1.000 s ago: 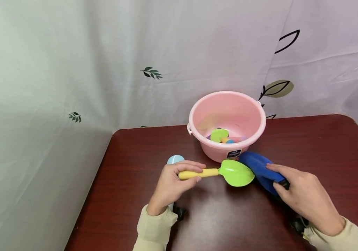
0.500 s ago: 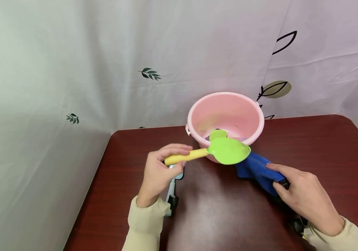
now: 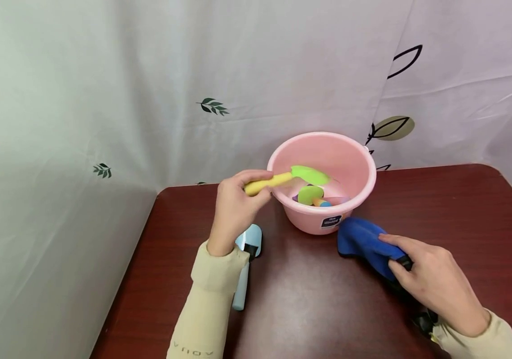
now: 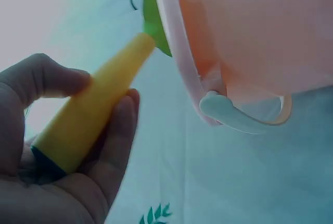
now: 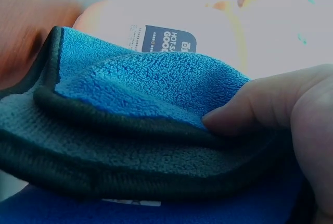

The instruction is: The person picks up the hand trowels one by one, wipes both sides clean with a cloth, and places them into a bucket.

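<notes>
My left hand (image 3: 236, 209) pinches the yellow handle of a toy shovel (image 3: 310, 175) between thumb and fingers. Its bright green blade lies over the mouth of the pink bucket (image 3: 316, 224), within the rim in the head view. In the left wrist view the yellow handle (image 4: 93, 104) points toward the bucket rim, which hides part of the blade. My right hand (image 3: 437, 281) grips a blue cloth (image 3: 365, 242) with a dark border, just in front of the bucket. The right wrist view shows the thumb pressing on the folded cloth (image 5: 151, 83).
Inside the bucket lie a green-bladed toy (image 3: 310, 194) and other small coloured pieces. A light blue toy shovel (image 3: 240, 286) rests on the dark red table (image 3: 300, 309), partly under my left forearm. A pale patterned curtain (image 3: 238, 75) hangs behind and to the left.
My left hand has carried the toy shovel away from the cloth, up and forward, until its blade is over the bucket's mouth. The right hand has hardly moved.
</notes>
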Motion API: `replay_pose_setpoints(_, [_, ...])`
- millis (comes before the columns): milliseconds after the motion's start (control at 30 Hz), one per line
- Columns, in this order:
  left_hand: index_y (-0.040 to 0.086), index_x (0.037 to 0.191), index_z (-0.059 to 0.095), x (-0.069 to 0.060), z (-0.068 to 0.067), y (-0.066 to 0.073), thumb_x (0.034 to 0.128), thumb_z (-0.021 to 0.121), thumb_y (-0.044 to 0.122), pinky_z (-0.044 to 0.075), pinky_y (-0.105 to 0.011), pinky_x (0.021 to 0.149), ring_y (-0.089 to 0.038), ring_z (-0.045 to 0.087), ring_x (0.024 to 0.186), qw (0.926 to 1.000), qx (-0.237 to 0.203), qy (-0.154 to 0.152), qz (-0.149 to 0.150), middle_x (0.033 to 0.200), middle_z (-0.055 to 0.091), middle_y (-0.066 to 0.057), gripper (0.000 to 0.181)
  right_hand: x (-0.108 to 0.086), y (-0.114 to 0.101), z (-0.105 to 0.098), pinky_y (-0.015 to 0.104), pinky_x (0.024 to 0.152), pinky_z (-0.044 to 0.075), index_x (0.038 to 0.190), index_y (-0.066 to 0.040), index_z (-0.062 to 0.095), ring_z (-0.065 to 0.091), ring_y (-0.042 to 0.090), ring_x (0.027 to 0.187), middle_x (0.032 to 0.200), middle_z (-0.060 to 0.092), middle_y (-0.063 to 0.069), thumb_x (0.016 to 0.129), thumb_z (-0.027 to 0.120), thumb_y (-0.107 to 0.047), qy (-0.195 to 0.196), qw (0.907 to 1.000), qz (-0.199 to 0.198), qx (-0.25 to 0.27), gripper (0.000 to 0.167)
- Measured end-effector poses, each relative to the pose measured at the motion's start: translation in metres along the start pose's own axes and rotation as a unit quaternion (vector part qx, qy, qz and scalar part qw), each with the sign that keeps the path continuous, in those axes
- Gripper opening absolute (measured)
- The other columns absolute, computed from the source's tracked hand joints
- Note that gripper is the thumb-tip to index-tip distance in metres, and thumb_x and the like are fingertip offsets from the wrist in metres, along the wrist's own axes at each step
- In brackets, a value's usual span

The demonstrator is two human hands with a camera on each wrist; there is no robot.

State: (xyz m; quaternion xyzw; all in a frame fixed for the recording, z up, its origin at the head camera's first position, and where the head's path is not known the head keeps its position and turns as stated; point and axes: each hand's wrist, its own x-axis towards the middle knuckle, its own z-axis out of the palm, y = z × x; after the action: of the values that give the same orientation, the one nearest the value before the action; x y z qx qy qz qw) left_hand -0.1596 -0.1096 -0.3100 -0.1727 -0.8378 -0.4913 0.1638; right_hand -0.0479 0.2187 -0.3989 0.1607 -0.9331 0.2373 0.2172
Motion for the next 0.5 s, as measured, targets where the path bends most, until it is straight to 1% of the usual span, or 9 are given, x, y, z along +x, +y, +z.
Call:
replay_pose_setpoints(100, [0.008, 0.101, 0.08, 0.01, 0.007, 0.003, 0.0809, 0.069, 0.006, 0.049, -0.028, 0.057, -0.013, 0.057, 0.066, 0.9978, 0.064, -0.015, 0.0, 0.089, 0.073, 0.001, 0.023, 0.0, 0.0, 0.001, 0.026, 0.051, 0.031, 0.111, -0.008, 0.074, 0.029, 0.0, 0.053, 0.101, 0.074, 0.011, 0.062, 0.082, -0.003, -0.001, 1.0, 0.001, -0.001, 0.05])
replay_pose_setpoints(167, [0.007, 0.102, 0.079, 0.017, 0.012, 0.005, 0.0807, 0.067, 0.008, 0.046, -0.028, 0.053, -0.014, 0.054, 0.061, 0.9946, 0.099, -0.031, 0.001, 0.08, 0.071, 0.0, 0.024, 0.0, 0.0, 0.001, 0.026, 0.051, 0.031, 0.111, -0.009, 0.074, 0.029, 0.0, 0.054, 0.101, 0.074, 0.011, 0.062, 0.082, -0.003, -0.002, 1.0, 0.002, -0.001, 0.05])
replay_pose_setpoints(233, [0.007, 0.102, 0.079, 0.024, 0.016, 0.007, 0.0808, 0.066, 0.008, 0.043, -0.028, 0.051, -0.015, 0.052, 0.058, 0.9901, 0.131, -0.05, 0.003, 0.076, 0.07, 0.001, 0.025, 0.0, 0.0, 0.001, 0.026, 0.051, 0.031, 0.111, -0.009, 0.074, 0.029, 0.0, 0.054, 0.101, 0.074, 0.011, 0.062, 0.082, -0.003, -0.002, 1.0, 0.003, -0.001, 0.05])
replay_pose_setpoints(300, [0.007, 0.103, 0.079, 0.03, 0.02, 0.009, 0.0807, 0.065, 0.008, 0.043, -0.028, 0.052, -0.016, 0.053, 0.059, 0.985, 0.159, -0.066, 0.004, 0.078, 0.07, 0.0, 0.027, 0.0, 0.0, 0.001, 0.026, 0.051, 0.03, 0.111, -0.009, 0.074, 0.029, 0.0, 0.054, 0.101, 0.074, 0.011, 0.062, 0.082, -0.003, -0.001, 1.0, 0.003, 0.0, 0.05])
replay_pose_setpoints(400, [0.007, 0.103, 0.08, 0.039, 0.026, 0.01, 0.0803, 0.065, 0.007, 0.046, -0.026, 0.057, -0.017, 0.057, 0.065, 0.976, 0.203, -0.079, 0.004, 0.085, 0.073, -0.002, 0.027, 0.001, 0.0, 0.0, 0.025, 0.052, 0.03, 0.111, -0.009, 0.074, 0.031, 0.001, 0.055, 0.101, 0.075, 0.011, 0.062, 0.081, -0.003, 0.002, 1.0, 0.0, -0.001, 0.05])
replay_pose_setpoints(467, [0.008, 0.1, 0.08, 0.043, 0.031, 0.01, 0.08, 0.065, 0.007, 0.047, -0.026, 0.058, -0.018, 0.058, 0.066, 0.9689, 0.232, -0.085, 0.007, 0.084, 0.073, -0.002, 0.025, 0.001, 0.0, 0.0, 0.024, 0.052, 0.03, 0.111, -0.009, 0.074, 0.031, 0.001, 0.055, 0.101, 0.075, 0.011, 0.062, 0.081, -0.003, 0.004, 1.0, -0.002, -0.001, 0.049])
replay_pose_setpoints(500, [0.008, 0.097, 0.08, 0.045, 0.033, 0.009, 0.08, 0.064, 0.006, 0.046, -0.026, 0.057, -0.018, 0.058, 0.064, 0.9649, 0.247, -0.088, 0.008, 0.08, 0.073, -0.002, 0.024, 0.001, 0.0, 0.0, 0.024, 0.052, 0.03, 0.111, -0.009, 0.074, 0.032, 0.002, 0.055, 0.101, 0.075, 0.011, 0.062, 0.08, -0.003, 0.004, 1.0, -0.002, -0.002, 0.049])
